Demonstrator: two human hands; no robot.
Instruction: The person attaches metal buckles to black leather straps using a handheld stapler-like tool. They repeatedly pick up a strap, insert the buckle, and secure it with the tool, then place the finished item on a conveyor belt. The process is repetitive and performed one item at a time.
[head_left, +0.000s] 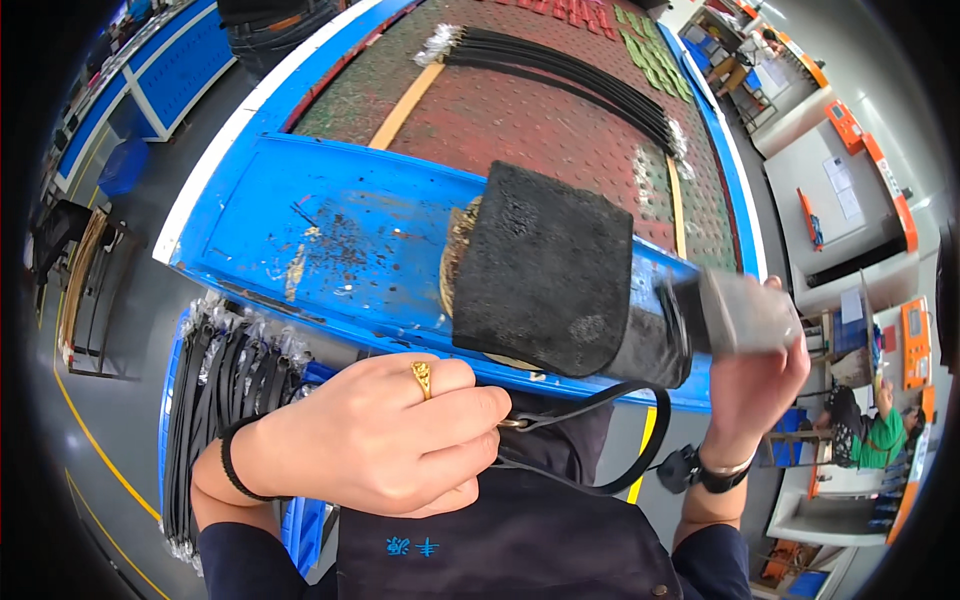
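Note:
My left hand (400,430), with a gold ring on it, is closed in front of me. Its fingers pinch a narrow black strap (662,425) beside a small brass-coloured metal fitting (514,424), and the strap loops out to the right and back. Above it a thick black pad (545,270) lies on a round wooden block, only partly showing at the pad's edge. To the right my right hand (765,375) grips a greyish block-shaped thing (748,312), smeared by motion. Just left of that block stands a dark open-topped holder (655,345).
The pad rests on a blue bench ledge (370,220) with dark specks. Beyond lies a studded mat (470,120) carrying a bundle of black straps (570,75) and green pieces (650,60). More wrapped straps (215,400) hang at the left. Other people work at the far right.

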